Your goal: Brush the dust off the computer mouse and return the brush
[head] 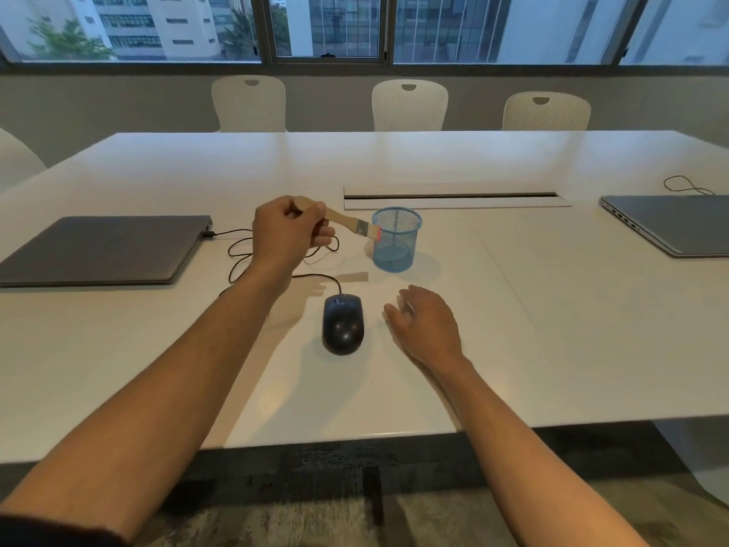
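Here, on a white conference tabletop (453,159), a closed grey laptop (102,250) lies flat at far left, a black cable (240,246) plugged into its right edge and looping across the surface. Next to it, the person's left hand (290,229) is raised above the tabletop, fingers curled round the wooden handle of a small brush (347,222); the brush points right and slightly down, its metal ferrule and reddish bristles meeting the left rim of a blue mesh pen cup (396,238). Whether the bristles sit inside the cup or just against its wall cannot be told. Below and in front of that cup, the black computer mouse (343,323) rests on the tabletop near the front edge, its cord running up and back toward the cable loops, with neither hand touching it. Just to the right of the mouse, the right hand (426,325) lies low over the tabletop, palm down, fingers loosely spread and holding nothing. Behind the cup a long cable slot (453,197) is set into the tabletop. At far right a second closed laptop (670,223) lies flat, a thin cord (686,185) coiled behind it. Three white chairs (410,104) stand along the far side beneath a wide window (327,25).
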A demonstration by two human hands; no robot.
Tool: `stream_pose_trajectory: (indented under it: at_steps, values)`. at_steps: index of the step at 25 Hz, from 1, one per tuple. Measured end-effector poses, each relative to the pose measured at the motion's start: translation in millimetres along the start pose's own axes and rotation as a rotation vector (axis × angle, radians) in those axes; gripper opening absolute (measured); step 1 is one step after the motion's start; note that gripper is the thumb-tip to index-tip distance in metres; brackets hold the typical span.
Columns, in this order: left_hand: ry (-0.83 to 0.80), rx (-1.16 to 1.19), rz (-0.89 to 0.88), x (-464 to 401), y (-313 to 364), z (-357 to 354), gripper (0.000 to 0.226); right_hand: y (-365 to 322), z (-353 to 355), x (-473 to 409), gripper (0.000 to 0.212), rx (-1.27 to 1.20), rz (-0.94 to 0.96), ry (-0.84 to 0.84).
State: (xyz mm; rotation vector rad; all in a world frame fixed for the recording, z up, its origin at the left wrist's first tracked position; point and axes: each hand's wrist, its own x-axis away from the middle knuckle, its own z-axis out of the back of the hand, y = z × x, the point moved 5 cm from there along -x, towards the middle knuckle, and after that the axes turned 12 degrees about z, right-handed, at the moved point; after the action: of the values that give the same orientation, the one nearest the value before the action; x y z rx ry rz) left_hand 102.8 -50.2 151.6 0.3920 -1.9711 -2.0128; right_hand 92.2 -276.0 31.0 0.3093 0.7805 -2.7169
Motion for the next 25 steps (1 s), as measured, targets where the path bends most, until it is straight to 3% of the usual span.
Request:
stream_pose_trajectory:
  at_steps: [4,17,22,25]
  values:
    - [-0.050,-0.032,0.033,-35.7,13.6,-36.3,0.010,1.1,-8.8,-1.3,0.063,0.179,0.093,-0.086]
    - [-0.170,-0.477,0.019,-97.9,6.1,-116.4,0.016,5.7,-11.9,-4.4,0.057,0.206,0.084,-0.053]
    - [-0.054,-0.537,0.017,-99.4,-4.1,-104.2,0.015,8.1,-15.7,-6.2,0.064,0.207,0.063,-0.067]
    - [0.007,-0.529,-0.018,-91.4,-15.3,-81.3,0.035,10.8,-18.0,-6.2,0.066,0.213,0.075,-0.066]
